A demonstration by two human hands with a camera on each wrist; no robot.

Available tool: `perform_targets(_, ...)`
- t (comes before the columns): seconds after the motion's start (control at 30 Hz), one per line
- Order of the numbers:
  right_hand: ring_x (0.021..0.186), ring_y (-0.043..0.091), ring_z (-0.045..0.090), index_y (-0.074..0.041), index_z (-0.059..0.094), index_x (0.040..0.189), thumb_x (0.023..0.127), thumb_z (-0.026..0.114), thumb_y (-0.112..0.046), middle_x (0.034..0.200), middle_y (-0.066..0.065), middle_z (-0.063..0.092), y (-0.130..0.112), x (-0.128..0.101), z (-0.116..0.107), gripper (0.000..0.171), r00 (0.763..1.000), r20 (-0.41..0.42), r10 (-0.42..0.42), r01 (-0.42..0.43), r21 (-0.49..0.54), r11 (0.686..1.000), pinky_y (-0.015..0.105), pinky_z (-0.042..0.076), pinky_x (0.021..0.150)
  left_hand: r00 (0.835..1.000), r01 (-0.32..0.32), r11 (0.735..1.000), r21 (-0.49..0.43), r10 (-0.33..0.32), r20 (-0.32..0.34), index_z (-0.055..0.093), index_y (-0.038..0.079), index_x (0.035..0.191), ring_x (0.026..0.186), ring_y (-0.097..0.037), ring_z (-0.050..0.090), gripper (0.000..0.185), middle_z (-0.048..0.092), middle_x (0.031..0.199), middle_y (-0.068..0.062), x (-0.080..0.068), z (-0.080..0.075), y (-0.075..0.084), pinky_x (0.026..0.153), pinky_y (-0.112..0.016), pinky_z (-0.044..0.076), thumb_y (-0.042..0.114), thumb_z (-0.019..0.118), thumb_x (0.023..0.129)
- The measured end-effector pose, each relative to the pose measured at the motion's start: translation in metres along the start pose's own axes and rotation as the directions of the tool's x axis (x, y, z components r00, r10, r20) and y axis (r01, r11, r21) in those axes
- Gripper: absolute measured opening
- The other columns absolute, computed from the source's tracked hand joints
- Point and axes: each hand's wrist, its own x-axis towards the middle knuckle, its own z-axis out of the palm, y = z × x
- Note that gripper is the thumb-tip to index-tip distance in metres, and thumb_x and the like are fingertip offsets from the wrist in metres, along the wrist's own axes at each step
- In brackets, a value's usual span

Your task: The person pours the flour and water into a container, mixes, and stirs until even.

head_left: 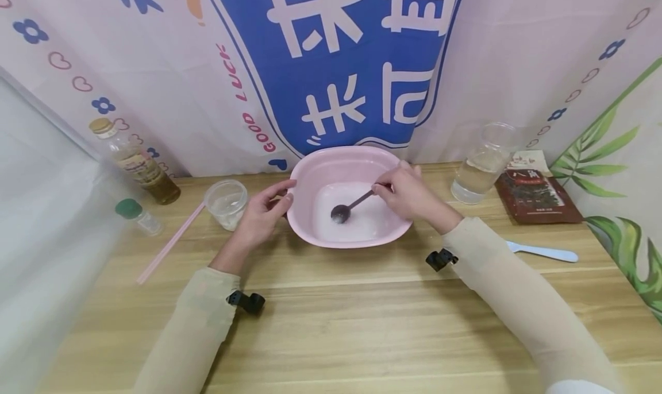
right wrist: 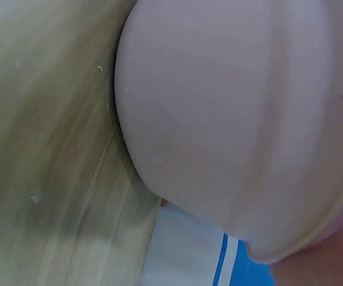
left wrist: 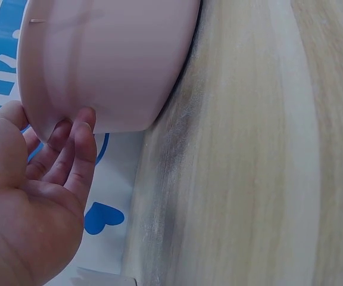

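A pink plastic basin (head_left: 310, 178) stands on the wooden table (head_left: 362, 313), close to the blue and white backdrop cloth (head_left: 336, 66) behind it. The right hand (head_left: 405, 196) hangs over the basin's right rim and pinches the top of a dark spoon (head_left: 351, 205) between thumb and curled fingers. From that grip the handle slants down and to the left, so the spoon's bowl lies well below and left of the fingertips, resting on the basin's floor in a shallow layer of clear liquid with white grains. In the right wrist view only the basin's outer wall (right wrist: 231, 119) and the table show plainly; the fingers are not readable there.

The left hand (head_left: 261, 213) sits at the basin's left side with its fingers relaxed and nearly straight, holding nothing; the fingertips (left wrist: 82, 128) touch the outer wall (left wrist: 106, 65) just under the rim, the thumb lying apart.

Left of the basin, just beyond the left hand, stands a small clear plastic cup (head_left: 226, 201), with a pink straw (head_left: 168, 246) lying slantwise on the table beside it. Farther left are a small green-capped jar (head_left: 137, 215) and a bottle of brownish liquid (head_left: 135, 163) with a gold cap. Right of the basin stands a clear cup of water (head_left: 481, 167), then a dark red packet (head_left: 535, 190) lying flat, and nearer the person a pale blue plastic utensil (head_left: 543, 252).
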Motion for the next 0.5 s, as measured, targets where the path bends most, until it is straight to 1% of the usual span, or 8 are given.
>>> perform_targets(0.17, 0.104, 0.03, 0.045, -0.003, 0.082, 0.109, 0.108, 0.066, -0.017, 0.096, 0.012, 0.08, 0.0, 0.004, -0.002, 0.022, 0.994, -0.052, 0.097, -0.099, -0.038, 0.994, 0.054, 0.024, 0.104, 1.0, -0.005, 1.0, 0.0, 0.005, 0.0, 0.059, 0.006, 0.154, 0.092, -0.012, 0.073, 0.044, 0.063, 0.132, -0.025, 0.001, 0.001, -0.001, 0.081, -0.024, 0.064, 0.02, 0.058, 0.112)
perform_targets(0.27, 0.101, 0.03, 0.044, -0.001, 0.082, 0.108, 0.108, 0.064, -0.017, 0.094, 0.012, 0.078, 0.004, 0.002, -0.01, 0.024, 0.991, -0.061, 0.117, -0.121, -0.079, 0.989, 0.053, 0.024, 0.101, 1.0, -0.007, 1.0, 0.003, 0.007, 0.003, 0.058, 0.007, 0.154, 0.094, -0.014, 0.073, 0.044, 0.063, 0.132, -0.024, 0.002, 0.001, -0.001, 0.081, -0.022, 0.064, 0.021, 0.058, 0.112)
perform_targets(0.4, 0.1, 0.032, 0.045, 0.001, 0.082, 0.105, 0.107, 0.064, -0.013, 0.09, 0.013, 0.076, 0.009, -0.003, -0.022, 0.023, 0.995, -0.035, 0.095, -0.098, -0.103, 0.99, 0.055, 0.024, 0.099, 1.0, -0.001, 1.0, 0.005, 0.001, 0.001, 0.058, 0.007, 0.154, 0.095, -0.014, 0.073, 0.044, 0.063, 0.132, -0.024, 0.002, 0.001, -0.001, 0.081, -0.021, 0.064, 0.021, 0.058, 0.112)
perform_targets(0.5, 0.1, 0.033, 0.047, 0.0, 0.083, 0.102, 0.105, 0.065, -0.009, 0.09, 0.013, 0.077, 0.009, -0.005, -0.027, 0.02, 0.999, 0.019, 0.05, -0.047, -0.096, 0.994, 0.055, 0.025, 0.098, 1.0, 0.003, 1.0, 0.005, -0.003, -0.004, 0.059, 0.006, 0.154, 0.093, -0.012, 0.072, 0.044, 0.063, 0.132, -0.025, 0.001, 0.001, -0.001, 0.08, -0.021, 0.063, 0.021, 0.058, 0.112)
